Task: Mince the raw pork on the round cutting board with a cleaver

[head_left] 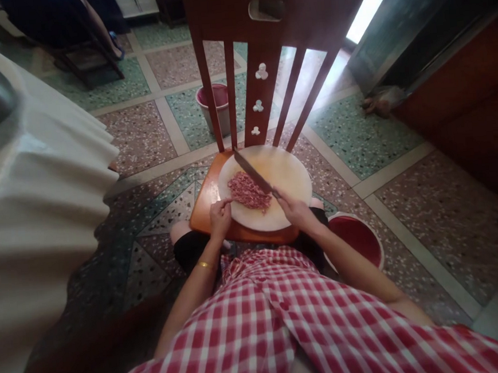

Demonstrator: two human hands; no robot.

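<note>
A round pale cutting board [293, 177] rests on the seat of a wooden chair [206, 195] in front of me. Chopped red meat [249, 192] is spread over its left half. My right hand [294, 209] is closed around the handle of a kitchen knife [252, 170], whose blade lies across the upper right side of the meat, tip pointing up and left. At the board's left edge is my left hand [221, 216], its fingers drawn together close to the meat. Whether anything small is pinched in them cannot be made out.
The chair's slatted back [254, 94] rises beyond the board. A bin [212, 106] stands behind it, and a red basin [356, 238] sits on the floor by my right knee. To the left is a cloth-covered table [53, 167]. Another person's leg [102, 25] shows at upper left.
</note>
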